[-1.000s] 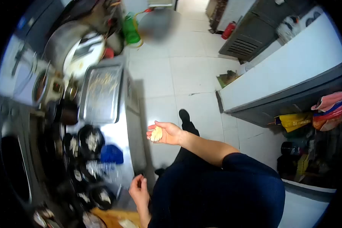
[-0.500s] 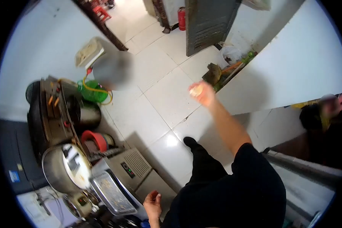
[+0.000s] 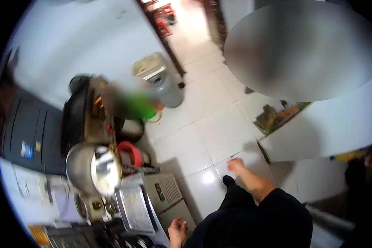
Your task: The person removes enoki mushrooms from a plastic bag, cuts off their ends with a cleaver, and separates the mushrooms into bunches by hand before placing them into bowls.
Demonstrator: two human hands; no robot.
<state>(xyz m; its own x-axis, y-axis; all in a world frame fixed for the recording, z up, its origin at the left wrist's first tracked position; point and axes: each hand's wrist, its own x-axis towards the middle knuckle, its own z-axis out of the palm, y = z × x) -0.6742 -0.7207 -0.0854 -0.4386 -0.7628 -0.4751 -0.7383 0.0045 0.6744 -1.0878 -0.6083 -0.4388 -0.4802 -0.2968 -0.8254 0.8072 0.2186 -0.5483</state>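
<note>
My right hand [image 3: 236, 165] hangs low over the tiled floor [image 3: 194, 142], in front of my dark shoe [image 3: 228, 181]. Its fingers are curled, and motion blur hides what they hold, if anything. Near the bottom edge, my left hand [image 3: 178, 230] is beside the metal cabinet [image 3: 168, 190], its fingers loosely bent and small in view. The metal tray [image 3: 135, 208] lies on the counter to the left of that hand.
A large pot [image 3: 80, 167] with a white board [image 3: 105, 175] stands at the left, near a red basin [image 3: 130, 153]. A grey bin [image 3: 168, 89] stands by the doorway. A white-topped counter [image 3: 318, 132] juts in at the right.
The view has swung from the counter of black bowls toward the doorway. My right hand, earlier open with a pale yellow piece on it, has lowered and its fingers have curled.
</note>
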